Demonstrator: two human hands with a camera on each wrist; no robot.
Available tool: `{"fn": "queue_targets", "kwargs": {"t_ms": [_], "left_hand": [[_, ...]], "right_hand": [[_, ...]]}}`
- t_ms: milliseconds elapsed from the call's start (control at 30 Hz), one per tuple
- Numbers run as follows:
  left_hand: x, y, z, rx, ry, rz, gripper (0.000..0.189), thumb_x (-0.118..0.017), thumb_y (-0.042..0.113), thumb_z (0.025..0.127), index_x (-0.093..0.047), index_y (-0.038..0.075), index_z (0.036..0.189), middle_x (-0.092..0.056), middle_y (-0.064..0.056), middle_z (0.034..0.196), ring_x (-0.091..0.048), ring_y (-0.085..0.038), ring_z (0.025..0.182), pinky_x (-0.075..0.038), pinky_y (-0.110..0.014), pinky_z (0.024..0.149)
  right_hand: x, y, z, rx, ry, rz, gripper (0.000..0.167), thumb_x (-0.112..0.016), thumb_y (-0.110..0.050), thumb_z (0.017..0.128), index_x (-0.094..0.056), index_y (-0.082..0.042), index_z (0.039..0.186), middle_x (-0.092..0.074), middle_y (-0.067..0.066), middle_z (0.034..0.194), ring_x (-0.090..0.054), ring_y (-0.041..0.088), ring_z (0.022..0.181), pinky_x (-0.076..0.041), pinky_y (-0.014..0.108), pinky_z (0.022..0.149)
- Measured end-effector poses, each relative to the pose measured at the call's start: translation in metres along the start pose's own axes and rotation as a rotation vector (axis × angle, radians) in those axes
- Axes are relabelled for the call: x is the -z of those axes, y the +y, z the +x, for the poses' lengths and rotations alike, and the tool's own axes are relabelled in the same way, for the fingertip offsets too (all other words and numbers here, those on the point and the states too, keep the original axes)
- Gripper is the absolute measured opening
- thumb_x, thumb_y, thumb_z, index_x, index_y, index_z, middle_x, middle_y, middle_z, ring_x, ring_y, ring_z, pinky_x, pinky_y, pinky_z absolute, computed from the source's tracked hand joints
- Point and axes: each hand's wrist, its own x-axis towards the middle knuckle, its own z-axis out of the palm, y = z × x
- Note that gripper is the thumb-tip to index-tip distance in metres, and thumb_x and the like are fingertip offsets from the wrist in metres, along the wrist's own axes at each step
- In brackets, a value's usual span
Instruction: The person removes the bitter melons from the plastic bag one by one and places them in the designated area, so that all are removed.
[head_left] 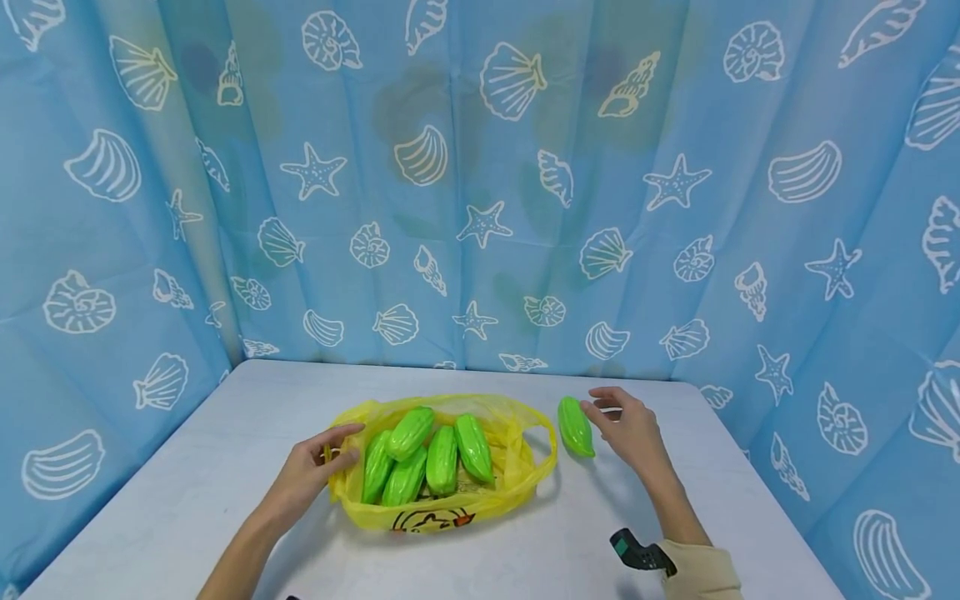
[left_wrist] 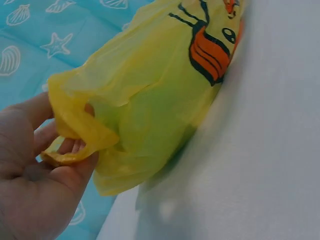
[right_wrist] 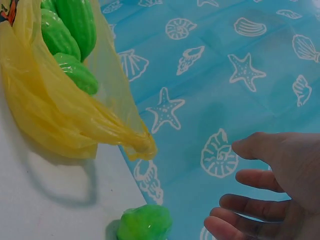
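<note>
A yellow plastic bag [head_left: 517, 492] lies on the table with its mouth spread, holding several glossy green bitter melons [head_left: 442, 460]. My left hand [head_left: 311, 462] is at the bag's left side; in the left wrist view its fingers curl round the bag's handle [left_wrist: 75, 115]. To the right of the bag, one more bitter melon [head_left: 575, 427] lies alone on the table. Beside it is my right hand [head_left: 626, 427], which the right wrist view shows with fingers spread and holding nothing, apart from that lone melon [right_wrist: 145, 223].
A white table [head_left: 262, 400] carries everything. Behind it and along both sides hangs a blue curtain [head_left: 465, 275] printed with white shells and starfish. A black device [head_left: 637, 552] is strapped at the right wrist, by a beige sleeve [head_left: 697, 571].
</note>
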Motion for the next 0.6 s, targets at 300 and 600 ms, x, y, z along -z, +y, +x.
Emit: {"fn": "queue_targets", "kwargs": {"t_ms": [300,600], "left_hand": [[0.004,0.002,0.001,0.075,-0.068,-0.061,0.064,-0.075,0.026,0.085,-0.049,0.022,0.144,-0.04,-0.012,0.118,-0.04,-0.017,0.083,-0.043,-0.024,0.06],[0.006,0.001,0.0,0.089,-0.08,-0.119,0.067,-0.075,0.022,0.085,-0.046,0.02,0.146,-0.037,-0.009,0.116,-0.039,-0.016,0.082,-0.043,-0.023,0.06]], "right_hand": [[0.001,-0.006,-0.002,0.015,-0.03,-0.004,0.045,-0.062,-0.039,0.095,-0.058,-0.012,0.131,-0.064,0.019,0.126,-0.064,0.034,0.107,-0.06,0.034,0.075],[-0.001,-0.016,-0.004,0.03,-0.063,0.025,0.044,-0.063,-0.036,0.095,-0.058,-0.012,0.131,-0.064,0.018,0.126,-0.064,0.034,0.109,-0.06,0.033,0.076]]}}
